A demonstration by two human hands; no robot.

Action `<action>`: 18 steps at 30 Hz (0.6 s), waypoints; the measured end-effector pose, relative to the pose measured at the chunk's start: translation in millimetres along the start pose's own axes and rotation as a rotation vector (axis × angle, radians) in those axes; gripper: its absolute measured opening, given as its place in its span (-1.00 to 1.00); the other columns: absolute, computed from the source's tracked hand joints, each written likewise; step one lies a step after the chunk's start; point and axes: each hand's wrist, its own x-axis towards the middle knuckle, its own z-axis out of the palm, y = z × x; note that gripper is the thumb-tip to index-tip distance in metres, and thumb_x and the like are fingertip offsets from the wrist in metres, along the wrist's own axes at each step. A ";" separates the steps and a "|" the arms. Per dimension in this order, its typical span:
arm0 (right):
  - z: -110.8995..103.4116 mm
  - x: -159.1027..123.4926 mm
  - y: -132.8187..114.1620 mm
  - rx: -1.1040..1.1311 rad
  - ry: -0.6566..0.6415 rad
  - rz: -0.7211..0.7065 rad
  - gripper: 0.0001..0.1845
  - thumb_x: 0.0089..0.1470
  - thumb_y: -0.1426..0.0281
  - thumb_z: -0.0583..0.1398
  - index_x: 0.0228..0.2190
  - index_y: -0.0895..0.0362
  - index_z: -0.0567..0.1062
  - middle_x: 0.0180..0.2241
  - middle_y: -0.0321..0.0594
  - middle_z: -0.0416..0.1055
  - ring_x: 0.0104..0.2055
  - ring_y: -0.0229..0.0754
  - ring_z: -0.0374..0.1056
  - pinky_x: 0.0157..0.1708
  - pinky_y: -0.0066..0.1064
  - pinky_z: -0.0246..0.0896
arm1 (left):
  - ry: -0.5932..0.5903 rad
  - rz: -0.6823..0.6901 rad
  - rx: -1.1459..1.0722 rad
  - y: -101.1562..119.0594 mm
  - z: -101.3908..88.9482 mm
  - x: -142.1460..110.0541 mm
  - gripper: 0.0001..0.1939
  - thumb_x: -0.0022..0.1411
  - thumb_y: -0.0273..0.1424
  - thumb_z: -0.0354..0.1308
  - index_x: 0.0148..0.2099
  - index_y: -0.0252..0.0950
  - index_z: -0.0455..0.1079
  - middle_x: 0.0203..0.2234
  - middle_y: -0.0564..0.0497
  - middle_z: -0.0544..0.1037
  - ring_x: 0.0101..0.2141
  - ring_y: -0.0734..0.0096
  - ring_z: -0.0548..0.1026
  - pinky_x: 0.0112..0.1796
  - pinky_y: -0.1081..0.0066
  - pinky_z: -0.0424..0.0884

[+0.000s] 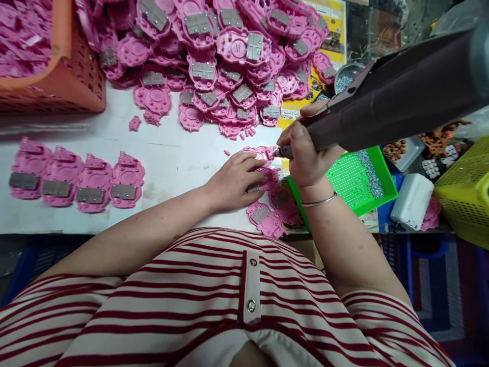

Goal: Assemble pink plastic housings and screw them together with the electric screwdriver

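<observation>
The white worktop (171, 158) is partly covered at twelve o'clock by a heap of pink shells (202, 70), many fitted with grey plates. An orange basket (82, 81) is seen at ten o'clock; four plated shells (93, 178) are lined up at nine. Near the centre, a pink part (267, 152) is partly covered by the left hand (240, 179), its fingers spread; whether anything is pinched cannot be told. A dark driver (382, 99), slanted toward two o'clock, is gripped in the right hand (308, 153), its tip set at the part's three-o'clock edge. A green tray (340, 178) is placed at three.
</observation>
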 end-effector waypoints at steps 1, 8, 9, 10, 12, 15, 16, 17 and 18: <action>0.3 0.0 0.1 -0.005 0.009 -0.004 -0.49 0.02 -0.18 0.15 -0.25 -0.03 0.34 -0.37 -0.25 0.44 -0.39 -0.16 0.47 -0.31 -0.18 0.53 | 0.000 -0.001 0.001 0.0 -0.1 0.1 -0.73 0.25 -0.23 0.17 -0.07 -0.21 0.56 0.07 -0.11 0.50 0.17 0.03 0.31 0.22 -0.03 0.21; -0.4 0.4 0.0 0.008 -0.013 -0.027 -0.53 0.00 -0.15 0.19 -0.27 -0.05 0.40 -0.48 -0.33 0.39 -0.41 -0.14 0.47 -0.19 -0.11 0.54 | -0.019 -0.007 -0.009 0.5 -1.7 1.0 -0.70 0.26 -0.23 0.17 -0.04 -0.23 0.55 0.08 -0.13 0.49 0.18 0.01 0.31 0.23 -0.04 0.20; -1.0 0.6 -0.3 0.006 -0.023 -0.019 -0.52 0.00 -0.16 0.19 -0.27 -0.05 0.40 -0.47 -0.32 0.39 -0.41 -0.14 0.47 -0.20 -0.12 0.54 | -0.021 -0.010 -0.011 0.3 -1.7 1.1 -0.70 0.26 -0.23 0.17 -0.03 -0.22 0.55 0.08 -0.13 0.49 0.18 0.01 0.31 0.22 -0.05 0.20; -1.6 0.8 -0.5 0.002 -0.025 -0.017 -0.52 0.00 -0.16 0.19 -0.27 -0.05 0.40 -0.45 -0.32 0.39 -0.41 -0.15 0.46 -0.23 -0.13 0.53 | -0.022 -0.012 -0.012 0.0 -1.7 1.2 -0.70 0.25 -0.23 0.18 -0.03 -0.22 0.54 0.08 -0.12 0.49 0.18 0.01 0.31 0.22 -0.06 0.20; -3.2 1.5 -0.6 -0.011 -0.016 -0.028 -0.53 0.03 -0.16 0.17 -0.26 -0.05 0.39 -0.43 -0.31 0.37 -0.43 -0.17 0.44 -0.30 -0.17 0.52 | -0.030 -0.010 -0.010 -0.7 -1.6 1.3 -0.68 0.24 -0.23 0.19 -0.01 -0.21 0.53 0.09 -0.12 0.49 0.18 0.01 0.31 0.22 -0.06 0.19; -6.3 2.0 -0.1 -0.005 0.011 -0.104 -0.55 0.08 -0.13 0.14 -0.22 -0.06 0.36 -0.42 -0.34 0.33 -0.52 -0.24 0.35 -0.49 -0.27 0.41 | -0.044 -0.004 -0.001 -1.4 -1.7 1.4 -0.65 0.21 -0.22 0.23 0.00 -0.23 0.52 0.09 -0.12 0.49 0.19 -0.01 0.30 0.24 -0.05 0.18; -7.7 1.5 0.3 -0.007 0.007 -0.120 -0.56 0.10 -0.12 0.13 -0.20 -0.06 0.36 -0.43 -0.34 0.32 -0.54 -0.26 0.32 -0.52 -0.29 0.38 | -0.045 0.002 0.000 -1.2 -2.0 1.5 -0.64 0.20 -0.20 0.24 0.00 -0.25 0.52 0.09 -0.13 0.49 0.19 -0.01 0.30 0.24 -0.04 0.18; -9.2 0.7 0.7 -0.018 0.001 -0.117 -0.57 0.12 -0.11 0.11 -0.18 -0.07 0.35 -0.42 -0.33 0.31 -0.53 -0.25 0.32 -0.51 -0.28 0.38 | -0.040 0.011 -0.003 -0.7 -2.4 1.7 -0.63 0.20 -0.17 0.25 -0.01 -0.26 0.52 0.08 -0.13 0.50 0.18 0.00 0.31 0.24 -0.02 0.18; -10.8 -0.5 1.3 -0.038 -0.030 -0.085 -0.57 0.14 -0.11 0.09 -0.16 -0.07 0.35 -0.38 -0.31 0.32 -0.48 -0.23 0.36 -0.45 -0.26 0.41 | -0.024 0.020 -0.009 -0.2 -3.0 2.2 -0.63 0.21 -0.15 0.25 -0.04 -0.27 0.52 0.07 -0.13 0.51 0.16 0.02 0.32 0.23 0.00 0.19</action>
